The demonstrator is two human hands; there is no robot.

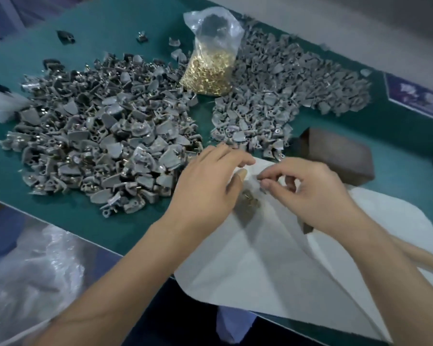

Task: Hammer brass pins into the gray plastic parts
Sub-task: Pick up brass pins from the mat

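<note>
Two heaps of gray plastic parts (105,136) (283,96) lie mid-tabletop, one bag of brass pins (209,68) between them toward the far edge. At the near edge, on one white sheet (273,258), the left hand (205,186) rests with fingers loosely spread beside a small cluster of loose pins (248,203). The right hand (308,193) is curled, thumb and forefinger pinched together; what they grip is too small to tell.

Teal-covered table (135,216), seen from above. Lying on it: lg. heap of gray plastic parts w/ metal pins (98,146) at left; second heap of plain gray parts (280,96) at right; clear bag of brass pins (210,68) betw. heaps; dark block (340,156) at right; white sheet (273,270) at near edge.
</note>
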